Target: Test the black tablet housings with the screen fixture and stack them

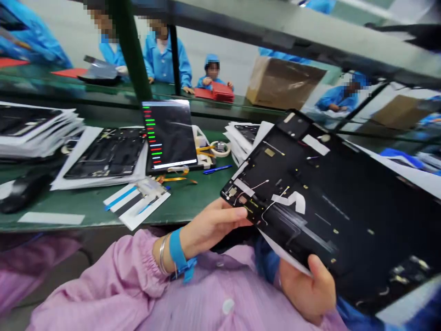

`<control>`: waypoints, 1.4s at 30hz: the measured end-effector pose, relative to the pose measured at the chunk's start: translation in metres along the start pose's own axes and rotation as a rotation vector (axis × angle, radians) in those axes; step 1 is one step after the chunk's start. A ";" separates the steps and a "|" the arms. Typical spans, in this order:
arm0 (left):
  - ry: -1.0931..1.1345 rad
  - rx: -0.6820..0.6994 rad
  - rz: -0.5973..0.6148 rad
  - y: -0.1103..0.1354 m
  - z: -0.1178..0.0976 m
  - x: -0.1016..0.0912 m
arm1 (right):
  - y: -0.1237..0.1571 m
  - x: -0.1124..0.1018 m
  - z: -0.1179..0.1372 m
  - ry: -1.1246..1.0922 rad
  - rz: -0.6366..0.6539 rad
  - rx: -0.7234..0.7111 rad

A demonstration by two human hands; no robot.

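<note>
I hold a large black tablet back panel (330, 197) tilted over my lap, with thin wires, white tape strips and small gold contacts on its inner face. My left hand (210, 225), with a blue wrist strap and a bangle, grips the panel's left corner, thumb on top. My right hand (308, 287) holds the lower edge from beneath, thumb pressed on the black surface. A white sheet lies under the panel.
A green bench (186, 197) carries a lit tablet with coloured bars (169, 134), another opened panel on white paper (106, 156), stacks of panels (34, 126), a tape roll (220, 148), a blue pen (217, 169) and a black mouse (20, 191). People in blue coats work beyond, near cardboard boxes (282, 82).
</note>
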State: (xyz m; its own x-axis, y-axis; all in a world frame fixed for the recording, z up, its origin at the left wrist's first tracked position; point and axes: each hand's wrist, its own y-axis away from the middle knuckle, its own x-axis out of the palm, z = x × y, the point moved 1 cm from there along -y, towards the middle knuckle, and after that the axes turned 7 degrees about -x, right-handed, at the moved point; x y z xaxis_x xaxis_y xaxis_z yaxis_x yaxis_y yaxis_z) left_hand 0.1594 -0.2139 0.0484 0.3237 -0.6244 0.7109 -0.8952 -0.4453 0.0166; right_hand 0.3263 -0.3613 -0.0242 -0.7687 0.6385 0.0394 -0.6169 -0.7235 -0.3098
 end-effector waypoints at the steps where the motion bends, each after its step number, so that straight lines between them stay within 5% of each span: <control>1: -0.024 0.069 -0.057 0.011 -0.004 -0.011 | -0.008 0.007 0.003 -0.097 -0.034 0.058; 5: -0.362 0.292 -0.208 0.052 -0.022 -0.055 | -0.037 0.037 0.016 -0.370 -0.202 0.197; 8: -1.093 0.447 -0.615 0.065 -0.046 -0.085 | -0.051 0.054 0.010 -0.445 -0.195 0.278; 11: -1.878 0.385 -0.960 0.061 -0.067 -0.108 | -0.054 0.063 -0.003 -0.474 -0.048 0.434; 14: -2.185 0.228 -1.059 0.056 -0.083 -0.124 | -0.049 0.065 -0.013 -0.479 0.084 0.609; 19: -1.762 0.306 -1.186 0.068 -0.116 -0.130 | -0.041 0.062 -0.020 -0.444 0.100 0.804; 23: -1.318 0.290 -0.967 0.070 -0.130 -0.118 | -0.042 0.077 -0.020 -0.440 0.098 0.860; 28: -1.064 0.163 -0.682 0.060 -0.120 -0.103 | -0.046 0.103 -0.020 -0.490 0.233 0.877; 31: -1.029 0.107 -0.578 0.059 -0.111 -0.106 | -0.048 0.094 -0.018 -0.542 0.471 0.955; 34: -1.051 0.049 -0.520 0.059 -0.103 -0.115 | -0.053 0.071 -0.008 -0.437 0.952 1.061; 36: -1.121 0.005 -0.493 0.057 -0.099 -0.119 | -0.062 0.063 0.003 -0.268 1.133 0.948; 38: -1.175 -0.027 -0.476 0.052 -0.096 -0.122 | -0.076 0.072 0.015 -0.038 1.103 0.647; 42: -1.163 -0.120 -0.544 0.036 -0.088 -0.127 | -0.110 0.138 0.014 0.435 0.959 -0.103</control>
State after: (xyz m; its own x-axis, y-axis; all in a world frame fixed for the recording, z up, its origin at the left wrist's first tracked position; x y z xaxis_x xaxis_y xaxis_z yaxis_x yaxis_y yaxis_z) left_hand 0.0589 -0.0941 0.0202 0.6743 -0.5981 -0.4331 -0.5672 -0.7950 0.2149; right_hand 0.2859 -0.1978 0.0283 -0.7870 -0.1349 -0.6020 0.2496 -0.9620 -0.1107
